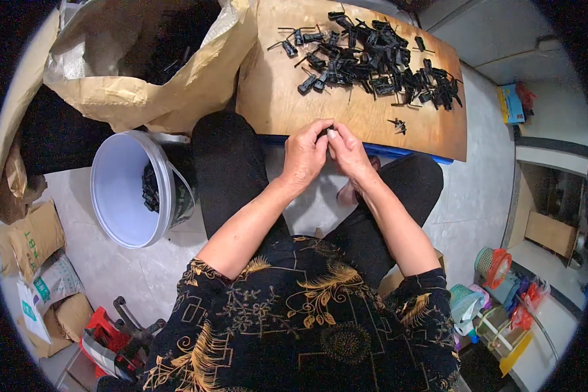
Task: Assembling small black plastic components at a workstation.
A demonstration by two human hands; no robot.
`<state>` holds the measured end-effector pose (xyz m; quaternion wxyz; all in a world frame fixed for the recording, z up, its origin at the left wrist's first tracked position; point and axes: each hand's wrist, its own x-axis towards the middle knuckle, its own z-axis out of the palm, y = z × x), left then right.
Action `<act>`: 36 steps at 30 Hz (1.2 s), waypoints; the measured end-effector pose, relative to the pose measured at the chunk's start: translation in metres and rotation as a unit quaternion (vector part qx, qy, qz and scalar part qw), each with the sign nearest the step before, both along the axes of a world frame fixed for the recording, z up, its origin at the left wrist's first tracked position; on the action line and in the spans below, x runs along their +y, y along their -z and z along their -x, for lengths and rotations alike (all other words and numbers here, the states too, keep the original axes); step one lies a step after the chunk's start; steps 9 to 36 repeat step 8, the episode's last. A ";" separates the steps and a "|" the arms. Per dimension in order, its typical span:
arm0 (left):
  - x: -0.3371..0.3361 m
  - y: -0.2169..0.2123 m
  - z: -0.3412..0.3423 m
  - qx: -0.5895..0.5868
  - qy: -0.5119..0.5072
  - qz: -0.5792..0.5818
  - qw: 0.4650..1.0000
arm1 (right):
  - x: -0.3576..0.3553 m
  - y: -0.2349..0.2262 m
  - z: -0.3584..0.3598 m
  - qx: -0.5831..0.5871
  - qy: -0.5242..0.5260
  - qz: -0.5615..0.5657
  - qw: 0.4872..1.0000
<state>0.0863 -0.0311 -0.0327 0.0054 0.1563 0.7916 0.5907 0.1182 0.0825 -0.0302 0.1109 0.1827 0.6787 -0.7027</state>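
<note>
My left hand and my right hand meet at the near edge of the wooden board. Between their fingertips they pinch a small black plastic part, mostly covered by the fingers. On the board's far side lies a loose heap of black plastic parts with thin stems sticking out. A few small black pieces lie apart, to the right of my hands. To my left, a white bucket lies tilted with its mouth toward me, holding some black parts.
A large open woven sack with dark contents stands at the far left. Paper bags and a red-and-black object are at the lower left. Plastic bags and baskets crowd the right side. My knees flank the board's near edge.
</note>
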 end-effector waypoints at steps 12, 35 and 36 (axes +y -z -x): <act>-0.005 0.004 0.000 -0.137 0.046 0.029 0.989 | 0.006 0.018 -0.001 0.095 -0.049 -0.090 0.990; -0.005 0.004 0.000 -0.137 0.046 0.029 0.989 | 0.006 0.018 -0.001 0.095 -0.049 -0.090 0.990; -0.005 0.004 0.000 -0.137 0.046 0.029 0.989 | 0.006 0.018 -0.001 0.095 -0.049 -0.090 0.990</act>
